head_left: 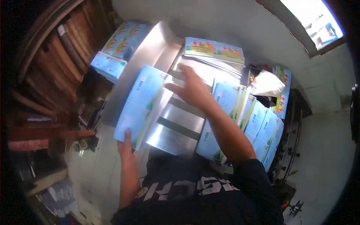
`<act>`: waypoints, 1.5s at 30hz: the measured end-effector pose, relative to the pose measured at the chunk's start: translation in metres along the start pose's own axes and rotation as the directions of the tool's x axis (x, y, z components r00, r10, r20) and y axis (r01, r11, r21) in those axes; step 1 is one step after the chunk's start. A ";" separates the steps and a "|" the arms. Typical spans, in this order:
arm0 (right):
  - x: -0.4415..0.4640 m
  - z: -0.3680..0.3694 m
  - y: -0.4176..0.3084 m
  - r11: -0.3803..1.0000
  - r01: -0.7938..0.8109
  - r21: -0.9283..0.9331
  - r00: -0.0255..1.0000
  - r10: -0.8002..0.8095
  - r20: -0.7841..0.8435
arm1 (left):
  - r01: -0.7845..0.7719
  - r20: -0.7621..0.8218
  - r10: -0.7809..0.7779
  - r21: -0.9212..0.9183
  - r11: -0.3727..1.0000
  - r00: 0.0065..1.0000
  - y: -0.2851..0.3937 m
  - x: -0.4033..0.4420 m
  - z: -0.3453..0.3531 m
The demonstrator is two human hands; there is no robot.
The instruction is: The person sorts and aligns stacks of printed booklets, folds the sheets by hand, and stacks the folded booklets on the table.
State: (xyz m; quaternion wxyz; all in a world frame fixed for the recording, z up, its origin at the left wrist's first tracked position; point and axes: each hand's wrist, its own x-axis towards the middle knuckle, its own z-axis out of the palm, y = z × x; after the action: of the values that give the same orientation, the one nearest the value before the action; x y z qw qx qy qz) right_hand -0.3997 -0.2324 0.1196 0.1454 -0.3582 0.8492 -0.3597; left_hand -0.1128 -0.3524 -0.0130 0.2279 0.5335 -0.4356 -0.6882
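Note:
A thick stack of light blue printed sheets (140, 101) stands tilted against a shiny metal side panel (150, 48). My left hand (126, 144) grips its lower end, thumb on the front face and the other fingers hidden behind. Near the upper right edge of that stack is my right hand (191, 88), its thumb and fingers spread and slightly blurred. Whether the right thumb touches the sheets I cannot tell. Beneath the right hand lies a metal surface with dark strips (176, 116).
More blue stacks (221, 101) stand to the right, under my right forearm. Printed sheets with colourful figures (213, 48) lie at the back, and another pile (125, 41) sits beyond the panel. A crumpled white bag (268, 83) rests at right. Wooden boards (60, 60) line the left.

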 end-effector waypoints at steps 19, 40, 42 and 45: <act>-0.196 -0.044 0.095 0.424 -0.323 0.846 0.824 0.566 0.030 | -0.382 0.763 -0.087 0.415 0.826 0.641 -0.029 -0.069 0.198; -0.209 -0.032 0.093 0.192 -0.205 0.960 0.891 0.442 0.102 | -0.292 0.869 -0.041 0.210 0.933 0.494 0.017 -0.066 0.181; -0.202 -0.026 0.079 0.176 -0.205 0.963 0.891 0.441 0.109 | -0.323 0.831 -0.133 0.350 0.879 0.540 0.036 -0.084 0.179; -0.203 -0.028 0.084 0.243 -0.249 0.937 0.845 0.528 0.088 | -0.354 0.710 -0.114 0.476 0.805 0.695 0.028 -0.042 0.164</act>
State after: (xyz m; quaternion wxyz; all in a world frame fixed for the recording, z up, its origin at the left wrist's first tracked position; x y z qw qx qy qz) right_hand -0.3136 -0.0323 0.0770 0.2990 0.0594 0.5665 -0.7656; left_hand -0.2565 -0.2757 0.0409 -0.0842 0.2382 -0.7124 -0.6547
